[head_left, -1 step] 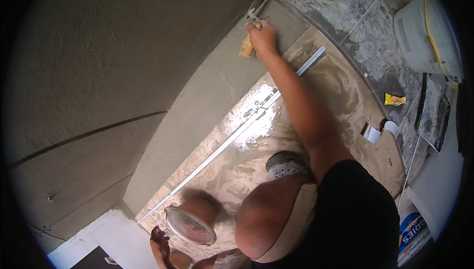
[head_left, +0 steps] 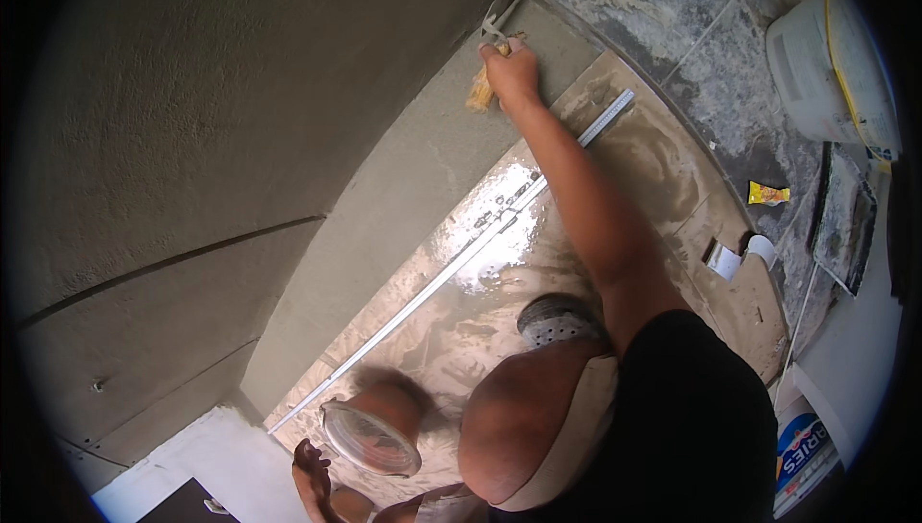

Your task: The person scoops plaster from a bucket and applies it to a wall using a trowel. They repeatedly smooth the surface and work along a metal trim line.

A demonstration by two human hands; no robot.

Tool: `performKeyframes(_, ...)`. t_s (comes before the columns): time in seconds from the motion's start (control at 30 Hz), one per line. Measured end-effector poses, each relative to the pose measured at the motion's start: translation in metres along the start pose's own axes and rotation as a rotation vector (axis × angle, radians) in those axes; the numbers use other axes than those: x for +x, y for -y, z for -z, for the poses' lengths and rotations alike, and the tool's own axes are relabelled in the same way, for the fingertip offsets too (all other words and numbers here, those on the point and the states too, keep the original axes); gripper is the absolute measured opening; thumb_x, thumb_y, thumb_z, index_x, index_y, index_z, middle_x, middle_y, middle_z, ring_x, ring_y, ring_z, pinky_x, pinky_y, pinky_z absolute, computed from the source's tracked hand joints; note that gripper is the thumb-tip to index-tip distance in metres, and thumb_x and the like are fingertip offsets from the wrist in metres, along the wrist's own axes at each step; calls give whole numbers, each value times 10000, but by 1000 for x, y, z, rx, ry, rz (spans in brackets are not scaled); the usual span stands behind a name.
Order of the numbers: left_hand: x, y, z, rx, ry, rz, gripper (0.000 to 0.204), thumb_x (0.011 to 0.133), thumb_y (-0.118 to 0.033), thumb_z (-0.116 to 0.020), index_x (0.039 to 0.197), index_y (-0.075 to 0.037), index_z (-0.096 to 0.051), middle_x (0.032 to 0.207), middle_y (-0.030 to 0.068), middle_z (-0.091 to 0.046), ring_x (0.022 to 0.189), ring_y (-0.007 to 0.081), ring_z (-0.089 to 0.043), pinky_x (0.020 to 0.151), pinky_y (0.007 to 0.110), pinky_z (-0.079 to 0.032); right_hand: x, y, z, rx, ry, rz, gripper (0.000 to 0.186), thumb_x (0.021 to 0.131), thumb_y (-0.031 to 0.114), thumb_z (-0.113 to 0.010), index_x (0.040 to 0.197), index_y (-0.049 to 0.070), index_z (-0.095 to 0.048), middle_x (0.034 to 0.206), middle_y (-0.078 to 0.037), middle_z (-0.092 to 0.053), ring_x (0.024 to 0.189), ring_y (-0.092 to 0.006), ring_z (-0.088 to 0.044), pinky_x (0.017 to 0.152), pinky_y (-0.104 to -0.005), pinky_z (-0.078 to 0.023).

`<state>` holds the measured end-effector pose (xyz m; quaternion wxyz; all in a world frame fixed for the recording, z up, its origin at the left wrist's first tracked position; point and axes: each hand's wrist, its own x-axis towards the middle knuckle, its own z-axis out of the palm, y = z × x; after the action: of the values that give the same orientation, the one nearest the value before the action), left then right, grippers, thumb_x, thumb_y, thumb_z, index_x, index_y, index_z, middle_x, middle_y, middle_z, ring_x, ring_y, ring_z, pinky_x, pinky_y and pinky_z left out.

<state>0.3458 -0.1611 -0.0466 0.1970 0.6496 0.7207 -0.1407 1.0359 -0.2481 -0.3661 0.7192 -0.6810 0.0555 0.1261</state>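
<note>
My right hand (head_left: 509,72) reaches to the far corner beside the wall, fingers wrapped round a trowel (head_left: 478,94) with a yellowish wooden handle. Its metal end points into the corner, over a strip of smooth grey mortar (head_left: 413,153). Low in the picture, my left hand (head_left: 309,475) hangs with bent fingers apart and nothing in it. Close by is a brownish rounded shape with a clear ringed rim (head_left: 370,441); I cannot tell what it is. A long metal straightedge (head_left: 432,284) lies diagonally along the mortar's edge, passing under my right forearm.
A plastered wall (head_left: 230,91) rises at the left. Wet, shiny beige flooring (head_left: 499,264) spreads under my bent knee and grey perforated shoe (head_left: 557,321). To the right are a white bucket (head_left: 816,72), a yellow packet (head_left: 768,194), a white scrap (head_left: 722,260) and a blue-labelled container (head_left: 802,451).
</note>
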Motion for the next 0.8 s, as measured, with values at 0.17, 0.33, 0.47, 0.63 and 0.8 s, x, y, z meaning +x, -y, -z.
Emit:
performKeyframes(0.17,0,2,3,34,5,6,563,1089,-433,-439,1466,-26,-532,1079,172,-704,761,232,-697,666,367,-529,15,-14,-7,-8,-12,-20,342,913,134,-722,1130,-111,-622,959,-181,-693,789,-247,-679,693,-379,-545)
performKeyframes(0.33,0,13,3,-8,-23,26,601,1075,-470,-459,1440,-1,-546,1037,166,-703,755,230,-705,635,352,-523,34,-15,-9,-23,17,20,398,913,154,-745,1163,-127,-615,961,-179,-694,764,-237,-681,670,-383,-557)
performKeyframes(0.47,-1,22,-1,2,-11,59,637,1066,-504,-468,1429,14,-550,1017,163,-703,752,233,-713,617,351,-521,28,-18,-8,10,39,77,464,916,177,-758,1213,-145,-605,967,-186,-699,749,-222,-683,657,-386,-562)
performKeyframes(0.63,2,13,-7,-14,3,16,613,1071,-480,-469,1430,12,-548,1038,175,-711,752,238,-716,612,346,-522,12,-27,-5,-97,-9,141,507,920,185,-754,1255,-160,-594,957,-193,-706,789,-225,-691,698,-363,-552)
performKeyframes(0.8,0,10,-5,13,5,42,537,1097,-404,-431,1458,-18,-529,1067,171,-706,765,227,-698,651,361,-534,26,-20,-5,-103,4,56,477,896,161,-763,1216,-155,-604,939,-187,-699,792,-219,-684,697,-369,-549)
